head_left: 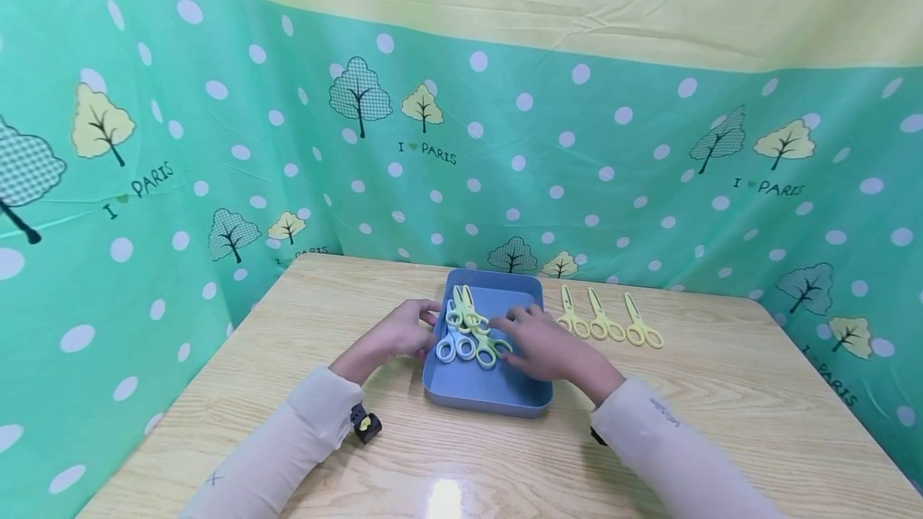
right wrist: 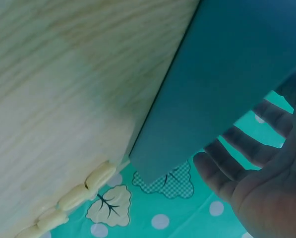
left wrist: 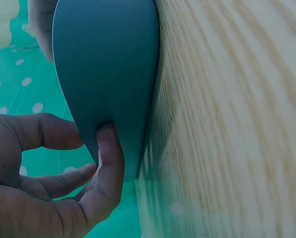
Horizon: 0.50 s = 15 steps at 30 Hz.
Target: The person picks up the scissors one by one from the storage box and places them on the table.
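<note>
A blue-grey tray [head_left: 476, 391] stands on the table with several scissors in its left half. Among them are light blue scissors [head_left: 456, 336], green scissors [head_left: 487, 341] and pale green scissors [head_left: 464, 312], partly overlapping. My left hand [head_left: 404, 331] grips the tray's left wall, with the thumb outside and the other fingers at the rim, as the left wrist view shows. Over the tray's right side, my right hand [head_left: 544, 347] reaches in with loosely spread fingers near the green scissors. Whether its fingertips touch them is hidden.
Three yellow scissors, the left one [head_left: 568, 312], the middle one [head_left: 598, 315] and the right one [head_left: 636, 319], lie in a row right of the tray on the wooden table [head_left: 721, 391]. A green and yellow patterned curtain [head_left: 613, 150] hangs behind the table.
</note>
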Tool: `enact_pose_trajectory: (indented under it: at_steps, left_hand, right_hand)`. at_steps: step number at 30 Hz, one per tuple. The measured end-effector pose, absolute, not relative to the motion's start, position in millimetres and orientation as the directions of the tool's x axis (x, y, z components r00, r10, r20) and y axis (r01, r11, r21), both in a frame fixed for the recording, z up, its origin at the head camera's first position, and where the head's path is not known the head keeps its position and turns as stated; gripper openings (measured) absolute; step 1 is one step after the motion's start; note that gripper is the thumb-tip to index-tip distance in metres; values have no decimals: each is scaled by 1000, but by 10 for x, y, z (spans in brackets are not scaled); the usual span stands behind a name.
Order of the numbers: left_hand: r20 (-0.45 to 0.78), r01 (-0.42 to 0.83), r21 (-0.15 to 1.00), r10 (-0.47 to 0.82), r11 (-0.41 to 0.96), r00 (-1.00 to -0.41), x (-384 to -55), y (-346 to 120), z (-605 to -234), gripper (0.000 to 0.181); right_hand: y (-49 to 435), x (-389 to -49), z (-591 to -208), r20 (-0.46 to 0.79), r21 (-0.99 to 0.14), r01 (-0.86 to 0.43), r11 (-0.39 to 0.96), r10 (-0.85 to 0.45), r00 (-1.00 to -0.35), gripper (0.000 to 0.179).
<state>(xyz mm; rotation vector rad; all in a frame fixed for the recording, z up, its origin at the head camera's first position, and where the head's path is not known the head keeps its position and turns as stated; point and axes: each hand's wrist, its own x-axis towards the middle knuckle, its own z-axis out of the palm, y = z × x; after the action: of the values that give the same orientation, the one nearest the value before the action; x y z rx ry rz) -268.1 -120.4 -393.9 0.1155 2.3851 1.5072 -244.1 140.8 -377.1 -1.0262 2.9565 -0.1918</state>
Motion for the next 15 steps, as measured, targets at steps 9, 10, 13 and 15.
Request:
enact_pose_trajectory:
  at_steps: [9, 10, 13, 15]
  left_hand:
    - [-215, -95, 895, 234, 436, -948, -2679, -1194, -3936, 76]
    - [-214, -94, 895, 235, 436, -948, -2680, -1196, -3936, 76]
    - [-212, -91, 894, 235, 438, -949, -2686, -1202, -3943, 77]
    - [-211, -90, 895, 236, 437, -949, -2685, -1203, -3946, 77]
  right_hand:
    - [1296, -2444, -3838, -11, -95, -636, 766, -640, -769, 52]
    - [1279, -2448, -3835, -21, -92, -634, 767, -639, -769, 52]
    - [1233, -2466, -3841, -45, -80, -630, 772, -634, -772, 51]
    - [1203, -2478, -3847, -69, -74, -625, 777, -629, -774, 51]
